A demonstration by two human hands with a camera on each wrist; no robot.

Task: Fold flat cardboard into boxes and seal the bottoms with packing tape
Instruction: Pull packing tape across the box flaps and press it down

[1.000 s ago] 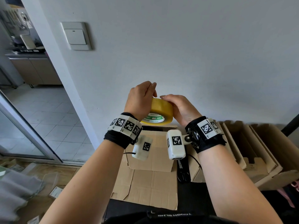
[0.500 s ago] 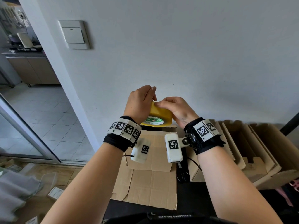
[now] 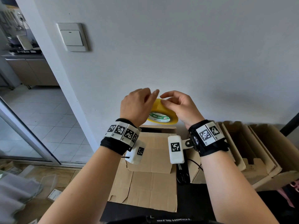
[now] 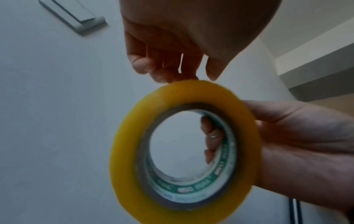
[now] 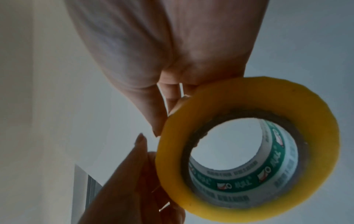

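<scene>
Tape roll held up between left hand and right hand, above the cardboard box — scissors just right of it, more boxes farther right.

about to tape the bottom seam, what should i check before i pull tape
1. Roll gripped: ok. The right hand wraps it and the left hand pinches its rim.
2. Tape end lifted: cannot tell. No loose strip shows.
3. Box under the roll: ok, directly below the hands.
4. Flaps fully closed: cannot tell. A dark gap shows at the far edge.
5. Seam taped: not ok, no tape shows on the box.
6. Scissors handy: ok, lying just right of the box.
</scene>
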